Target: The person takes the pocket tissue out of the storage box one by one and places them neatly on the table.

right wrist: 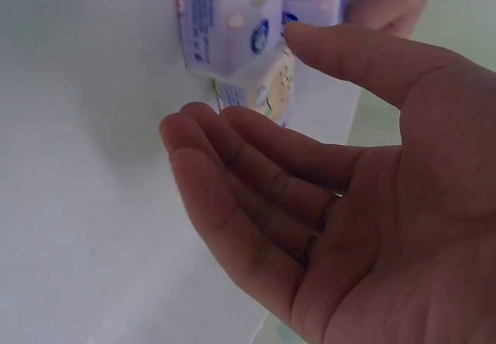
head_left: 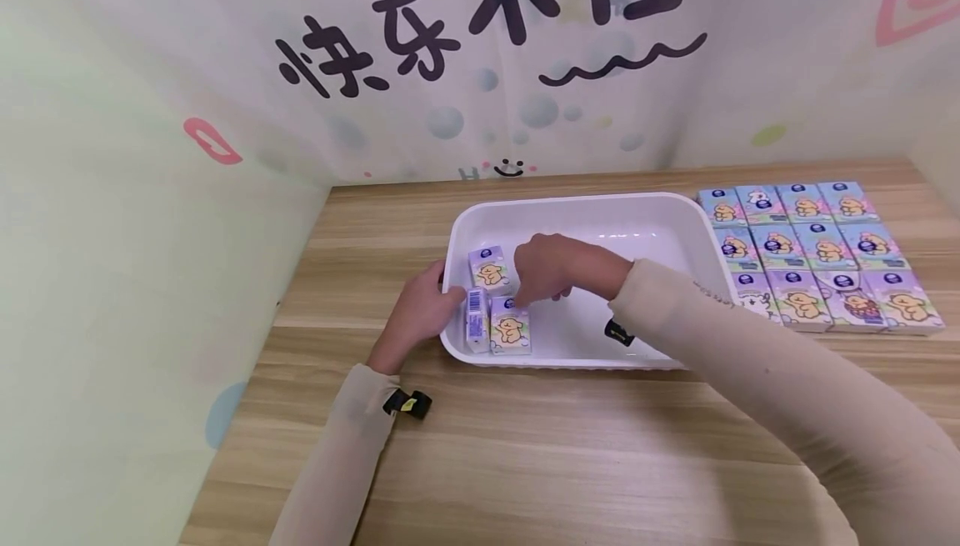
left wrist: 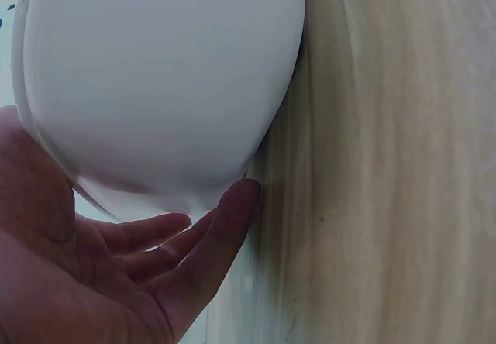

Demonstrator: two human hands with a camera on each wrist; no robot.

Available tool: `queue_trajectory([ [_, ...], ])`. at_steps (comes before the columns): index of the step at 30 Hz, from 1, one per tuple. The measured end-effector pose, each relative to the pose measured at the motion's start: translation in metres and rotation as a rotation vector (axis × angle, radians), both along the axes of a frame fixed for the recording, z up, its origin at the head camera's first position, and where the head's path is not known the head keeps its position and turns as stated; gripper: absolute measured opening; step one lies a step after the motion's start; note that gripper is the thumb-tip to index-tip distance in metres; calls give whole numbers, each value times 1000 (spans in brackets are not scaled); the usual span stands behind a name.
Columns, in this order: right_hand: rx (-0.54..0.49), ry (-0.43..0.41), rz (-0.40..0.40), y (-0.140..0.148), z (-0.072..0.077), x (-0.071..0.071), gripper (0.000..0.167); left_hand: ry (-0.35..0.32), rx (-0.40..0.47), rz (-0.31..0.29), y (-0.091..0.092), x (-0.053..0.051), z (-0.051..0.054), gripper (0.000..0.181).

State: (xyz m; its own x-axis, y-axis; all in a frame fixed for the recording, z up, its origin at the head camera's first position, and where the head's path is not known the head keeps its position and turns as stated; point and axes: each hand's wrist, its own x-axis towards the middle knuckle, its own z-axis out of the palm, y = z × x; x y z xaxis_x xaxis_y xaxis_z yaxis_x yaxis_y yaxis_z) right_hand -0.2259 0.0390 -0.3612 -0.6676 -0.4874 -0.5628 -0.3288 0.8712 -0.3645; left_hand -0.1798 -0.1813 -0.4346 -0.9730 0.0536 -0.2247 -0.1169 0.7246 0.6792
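Note:
A white plastic basin (head_left: 581,362) stands on the wooden table. My left hand (head_left: 422,306) grips its left end, thumb over the rim; in the left wrist view the fingers (left wrist: 225,220) lie against the outer wall (left wrist: 163,88). Three small purple tissue packs with a cartoon puppy are in the basin's left part: a rear one (head_left: 489,269), one on its edge (head_left: 476,321) by the left wall, and a front one (head_left: 511,329) beside it. My right hand (head_left: 543,267) hangs over them, loosely bent and holding nothing; its palm (right wrist: 418,228) shows in the right wrist view.
Right of the basin, tissue packs stand in tight rows: blue packs (head_left: 776,243) in the two far rows, purple packs (head_left: 802,303) in the near row. A printed cloth (head_left: 517,121) hangs behind the table (head_left: 525,446). Each wrist bears a black camera strap (head_left: 407,403).

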Motion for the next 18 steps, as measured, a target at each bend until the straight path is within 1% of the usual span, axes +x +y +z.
queue_trajectory([
  [4, 36, 0, -4, -10, -7, 6, 55, 9, -6, -7, 0, 0, 0, 64],
  [9, 69, 44, 35, -18, -13, 12, 64, 17, -16, -12, -1, -1, 0, 63],
  [14, 52, 71, 46, -21, -14, 17, 67, 20, -14, -17, -2, -1, -1, 64],
  [18, 34, 94, 56, -20, -14, 16, 67, 29, -16, -20, -3, -2, -2, 64],
])
